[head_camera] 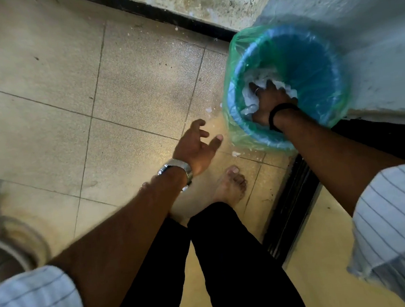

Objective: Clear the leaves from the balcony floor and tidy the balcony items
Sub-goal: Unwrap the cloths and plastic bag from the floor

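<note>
Right hand (270,103) down inside the blue bin (287,87), fingers spread and pressing on crumpled white waste (253,95) near the bottom; whether any of it is pinched cannot be told through the blur. Left hand (194,145) hanging free above the tiled floor (65,92), fingers loosely apart, holding nothing. Bin standing in the corner against the pale wall (371,35), just beside the black door track (291,199), lined with a thin green bag (231,57) folded over the rim. No whole leaves plainly visible; only small dark specks and white flecks scattered across the tiles, some close to the bin's base. Likely risks from here: pushing hard on the waste could tear the liner or drag its folded edge down into the bin. Leaning weight on one side could tip the bin, with no second hand steadying it. Pulling the hand out fast could carry scraps back over the rim onto the floor. Bare foot (230,188) planted close by, so a tipped bin could spill against it.
</note>
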Motion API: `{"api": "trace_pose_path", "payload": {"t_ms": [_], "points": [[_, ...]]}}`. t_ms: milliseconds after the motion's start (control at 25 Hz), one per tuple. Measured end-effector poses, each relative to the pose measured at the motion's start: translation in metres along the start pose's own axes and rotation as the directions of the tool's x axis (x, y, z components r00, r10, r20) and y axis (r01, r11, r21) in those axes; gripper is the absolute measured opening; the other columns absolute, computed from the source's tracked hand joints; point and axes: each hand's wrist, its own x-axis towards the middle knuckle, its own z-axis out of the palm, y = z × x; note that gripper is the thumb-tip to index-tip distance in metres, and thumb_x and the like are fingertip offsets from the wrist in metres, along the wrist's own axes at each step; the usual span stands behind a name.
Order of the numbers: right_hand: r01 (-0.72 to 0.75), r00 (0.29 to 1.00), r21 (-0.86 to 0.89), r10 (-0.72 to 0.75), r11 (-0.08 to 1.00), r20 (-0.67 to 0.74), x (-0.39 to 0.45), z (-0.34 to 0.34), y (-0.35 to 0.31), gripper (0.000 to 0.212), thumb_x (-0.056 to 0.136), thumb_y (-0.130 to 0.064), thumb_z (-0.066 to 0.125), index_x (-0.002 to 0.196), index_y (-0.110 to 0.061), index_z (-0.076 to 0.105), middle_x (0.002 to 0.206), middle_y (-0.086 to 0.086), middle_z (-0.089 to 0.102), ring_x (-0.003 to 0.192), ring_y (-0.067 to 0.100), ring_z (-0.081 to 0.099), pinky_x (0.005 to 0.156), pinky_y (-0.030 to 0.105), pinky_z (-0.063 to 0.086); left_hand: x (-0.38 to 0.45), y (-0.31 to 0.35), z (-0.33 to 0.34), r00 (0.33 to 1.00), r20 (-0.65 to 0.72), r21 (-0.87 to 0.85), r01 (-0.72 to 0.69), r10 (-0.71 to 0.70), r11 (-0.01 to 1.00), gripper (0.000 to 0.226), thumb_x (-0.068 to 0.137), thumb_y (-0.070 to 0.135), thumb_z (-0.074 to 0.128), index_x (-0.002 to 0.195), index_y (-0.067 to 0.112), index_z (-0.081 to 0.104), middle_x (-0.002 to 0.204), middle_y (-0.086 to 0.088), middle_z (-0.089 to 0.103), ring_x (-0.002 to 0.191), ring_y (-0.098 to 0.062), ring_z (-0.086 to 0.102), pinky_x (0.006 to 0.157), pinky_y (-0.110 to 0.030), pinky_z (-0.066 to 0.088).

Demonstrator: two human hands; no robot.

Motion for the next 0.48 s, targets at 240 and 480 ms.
{"api": "trace_pose_path", "payload": {"t_ms": [240,480], "points": [[0.043,0.969,0.269,0.025,0.962,-0.246,-0.147,-0.028,0.0,0.054,0.089,-0.04,0.059,0.142,-0.032,0.049,0.149,0.002,0.044,0.135,0.028,0.042,0.108,0.048,0.039,-0.081,0.026,-0.057,0.988,-0.057,0.062,0.15,-0.147,0.987,0.035,0.095,0.041,0.059,0.123,0.021,0.052,0.098,0.001,0.069,0.102,-0.03,0.066,0.095,-0.043,0.051],[-0.023,0.987,0.433,-0.05,0.901,0.156,-0.355,-0.068,-0.022,0.035,0.089,-0.036,0.06,0.122,-0.024,0.067,0.133,0.007,0.062,0.121,0.028,0.057,0.099,0.033,0.046,-0.26,0.11,-0.13,0.994,0.076,0.407,0.036,-0.073,0.913,0.035,0.098,0.042,0.054,0.125,0.019,0.057,0.111,-0.004,0.071,0.104,-0.025,0.064,0.093,-0.034,0.05]]}}
